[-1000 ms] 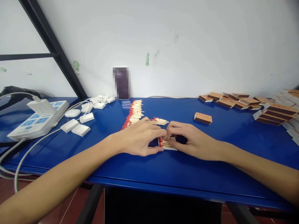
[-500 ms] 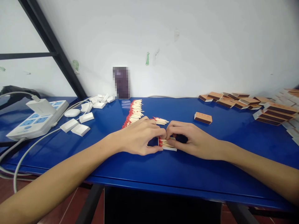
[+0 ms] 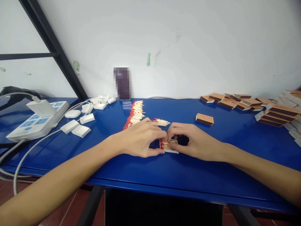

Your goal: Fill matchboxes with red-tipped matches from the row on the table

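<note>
A small white matchbox tray (image 3: 173, 152) lies on the blue table between my hands, with red-tipped matches (image 3: 165, 145) inside, heads to the left. My left hand (image 3: 142, 138) holds the tray's left end between thumb and fingers. Over its right part, my right hand (image 3: 197, 142) is closed, thumb and fingertips pressed on the matches. The fingers hide part of the tray. Just beyond my hands rests a small bunch of loose matches (image 3: 161, 121). A long row of matches (image 3: 135, 113) stretches behind my left hand, which covers its near end.
One orange-brown matchbox (image 3: 204, 119) sits right of centre. More matchboxes (image 3: 228, 103) are heaped and stacked (image 3: 277, 114) at the right. White trays (image 3: 81, 131), a power strip (image 3: 35, 124) and cables occupy the left. A pixelated dark upright object (image 3: 124, 84) leans on the wall.
The tray has shifted very slightly toward me, and its near edge and the match heads show a little more. Both hands stay almost in place.
</note>
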A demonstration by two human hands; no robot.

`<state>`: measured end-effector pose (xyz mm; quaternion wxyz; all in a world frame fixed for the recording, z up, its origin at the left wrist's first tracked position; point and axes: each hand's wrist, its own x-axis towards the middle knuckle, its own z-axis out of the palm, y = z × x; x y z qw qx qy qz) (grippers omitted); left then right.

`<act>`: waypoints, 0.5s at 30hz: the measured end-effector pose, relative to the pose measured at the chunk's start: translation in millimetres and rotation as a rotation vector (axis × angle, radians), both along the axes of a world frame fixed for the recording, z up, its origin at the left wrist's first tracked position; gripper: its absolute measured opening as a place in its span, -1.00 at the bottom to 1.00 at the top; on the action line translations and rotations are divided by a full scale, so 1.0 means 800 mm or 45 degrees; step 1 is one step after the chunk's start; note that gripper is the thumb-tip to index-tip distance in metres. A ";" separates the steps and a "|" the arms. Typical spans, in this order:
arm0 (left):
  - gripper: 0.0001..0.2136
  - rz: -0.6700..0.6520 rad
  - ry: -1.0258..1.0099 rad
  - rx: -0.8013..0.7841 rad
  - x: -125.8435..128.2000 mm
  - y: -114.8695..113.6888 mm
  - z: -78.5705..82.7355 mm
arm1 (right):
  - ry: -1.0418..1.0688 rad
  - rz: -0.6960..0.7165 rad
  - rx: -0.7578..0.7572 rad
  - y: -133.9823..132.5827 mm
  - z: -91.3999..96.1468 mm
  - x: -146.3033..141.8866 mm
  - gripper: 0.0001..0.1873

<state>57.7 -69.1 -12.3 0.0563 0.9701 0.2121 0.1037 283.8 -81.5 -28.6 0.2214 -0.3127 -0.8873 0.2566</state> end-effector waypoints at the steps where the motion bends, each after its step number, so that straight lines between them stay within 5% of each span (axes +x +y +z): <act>1: -0.82 0.001 0.001 0.005 0.000 0.000 0.000 | 0.002 -0.012 0.003 0.000 0.000 0.000 -0.92; 15: -0.80 0.043 -0.006 -0.007 0.001 -0.001 -0.001 | -0.002 -0.068 -0.001 0.000 0.001 -0.002 -0.89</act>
